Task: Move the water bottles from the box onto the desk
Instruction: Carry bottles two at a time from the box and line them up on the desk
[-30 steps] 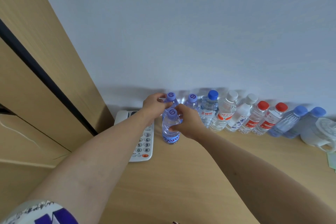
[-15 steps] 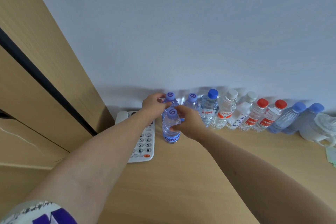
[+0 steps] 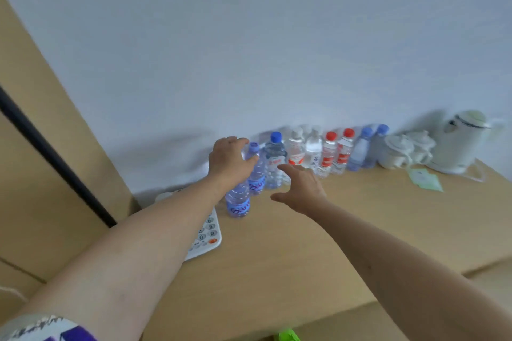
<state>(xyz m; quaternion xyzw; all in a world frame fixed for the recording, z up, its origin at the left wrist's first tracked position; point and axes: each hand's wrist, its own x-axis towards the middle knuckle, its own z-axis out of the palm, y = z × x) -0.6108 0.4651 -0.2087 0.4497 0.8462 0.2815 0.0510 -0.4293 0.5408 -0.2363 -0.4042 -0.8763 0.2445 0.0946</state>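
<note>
Several water bottles stand in a row (image 3: 329, 151) along the wall at the back of the wooden desk (image 3: 304, 252). At the row's left end are two blue-labelled bottles: a front one (image 3: 238, 203) and a purple-capped one (image 3: 257, 174) behind it. My left hand (image 3: 228, 160) lies over them, its fingers curled round the purple-capped bottle's neck, and it hides the front bottle's cap. My right hand (image 3: 300, 188) hovers open with fingers spread, just right of these bottles, touching nothing. The box is out of view.
A white desk phone (image 3: 206, 234) lies left of the front bottle, partly under my left arm. White teapots (image 3: 399, 152), a white kettle (image 3: 465, 141) and a green paper (image 3: 425, 180) sit at the back right. A wooden cabinet (image 3: 41, 160) borders the left.
My right hand has let go of the front bottle and drawn back to the right, open. My left hand stays on the bottles. The view has swung right, showing the kettle.
</note>
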